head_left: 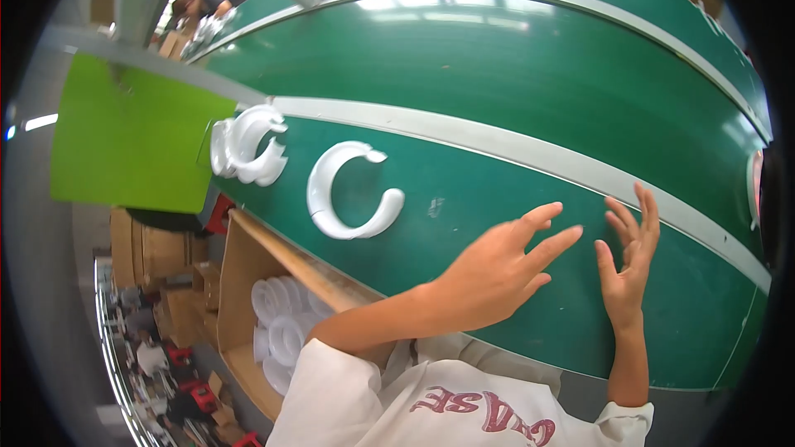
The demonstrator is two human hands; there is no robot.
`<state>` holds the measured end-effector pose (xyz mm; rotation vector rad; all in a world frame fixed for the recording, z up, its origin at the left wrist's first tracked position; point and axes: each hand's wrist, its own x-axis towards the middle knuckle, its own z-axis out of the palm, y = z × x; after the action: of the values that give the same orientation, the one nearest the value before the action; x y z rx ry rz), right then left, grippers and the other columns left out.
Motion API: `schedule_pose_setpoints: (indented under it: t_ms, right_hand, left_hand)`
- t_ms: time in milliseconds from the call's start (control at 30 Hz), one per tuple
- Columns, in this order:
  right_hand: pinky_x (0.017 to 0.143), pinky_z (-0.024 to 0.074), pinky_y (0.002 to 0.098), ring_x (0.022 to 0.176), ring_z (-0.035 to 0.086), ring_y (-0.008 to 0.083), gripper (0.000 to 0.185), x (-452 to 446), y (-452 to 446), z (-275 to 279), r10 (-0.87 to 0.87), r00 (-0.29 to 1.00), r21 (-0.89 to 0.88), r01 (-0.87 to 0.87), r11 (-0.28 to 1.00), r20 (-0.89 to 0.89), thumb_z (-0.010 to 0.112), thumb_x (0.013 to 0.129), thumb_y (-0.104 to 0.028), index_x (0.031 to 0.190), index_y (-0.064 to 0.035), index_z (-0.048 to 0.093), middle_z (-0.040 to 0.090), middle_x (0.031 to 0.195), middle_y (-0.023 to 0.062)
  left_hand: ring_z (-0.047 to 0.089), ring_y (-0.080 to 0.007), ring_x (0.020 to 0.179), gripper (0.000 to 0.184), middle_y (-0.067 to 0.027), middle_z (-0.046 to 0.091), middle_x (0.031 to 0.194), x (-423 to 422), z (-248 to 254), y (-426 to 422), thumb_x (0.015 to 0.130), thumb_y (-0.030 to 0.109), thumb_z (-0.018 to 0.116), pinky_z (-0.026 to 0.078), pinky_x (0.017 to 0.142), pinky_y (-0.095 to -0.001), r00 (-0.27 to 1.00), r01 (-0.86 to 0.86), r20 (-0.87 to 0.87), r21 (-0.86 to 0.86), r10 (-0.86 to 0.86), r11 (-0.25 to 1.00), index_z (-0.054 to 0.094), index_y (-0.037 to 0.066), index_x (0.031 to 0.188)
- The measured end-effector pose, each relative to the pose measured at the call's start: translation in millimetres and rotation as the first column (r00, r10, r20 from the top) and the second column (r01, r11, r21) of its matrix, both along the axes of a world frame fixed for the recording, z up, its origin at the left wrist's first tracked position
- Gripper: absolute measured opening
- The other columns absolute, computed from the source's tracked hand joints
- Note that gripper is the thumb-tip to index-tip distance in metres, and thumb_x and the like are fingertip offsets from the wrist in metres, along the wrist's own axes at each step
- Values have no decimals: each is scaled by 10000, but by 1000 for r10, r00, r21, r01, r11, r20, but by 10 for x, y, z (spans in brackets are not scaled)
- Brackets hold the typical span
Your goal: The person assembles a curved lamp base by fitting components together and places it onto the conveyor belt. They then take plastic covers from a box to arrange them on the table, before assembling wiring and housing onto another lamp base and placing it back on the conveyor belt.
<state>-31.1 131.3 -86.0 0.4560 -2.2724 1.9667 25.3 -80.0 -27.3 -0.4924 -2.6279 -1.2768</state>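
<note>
My left hand (497,273) is held above the green work surface (447,215), fingers stretched and apart, with nothing in it. To its right, my right hand (631,261) is raised with its palm turned toward the left hand, also open and holding nothing. The two hands do not touch. Left of my left hand lies a white C-shaped plastic ring (327,199), its gap facing right. Farther left several similar white C-shaped pieces (248,145) sit bunched together near the edge of the surface.
A metal rail (464,146) separates my side from the wide green belt (414,50). Below the near edge stands a cardboard box (240,281) of white round plastic parts (286,339). A bright green panel (132,132) is at left. Another person (211,2) works far off.
</note>
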Motion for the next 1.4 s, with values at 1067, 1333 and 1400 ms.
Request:
schedule_pose_setpoints:
  t_ms: [1067,1333,1400]
  right_hand:
    - [804,497,282,888,622,199,169,34,-9,-31,202,966,389,-125,913,-163,504,909,95,1001,10,618,641,996,104]
    - [763,495,306,871,619,244,180,36,-24,18,212,957,427,-109,897,-200,541,856,118,980,9,614,630,1002,118]
    - [764,499,325,873,622,265,193,29,-15,16,220,949,436,-104,894,-225,554,837,119,981,8,619,632,1007,127]
  left_hand:
    - [621,-412,1063,589,-259,647,1149,3435,-1524,-2566,767,278,788,496,881,-463,315,-413,501,-692,806,592,569,-27,1220]
    - [658,-365,940,383,-216,688,1022,2680,59,-2004,815,120,770,500,840,-406,279,-879,-3,-404,960,254,611,-58,1115]
    - [660,-355,930,355,-200,690,993,2411,205,-1792,825,90,763,504,835,-405,268,-927,-200,-321,942,196,615,-57,1112]
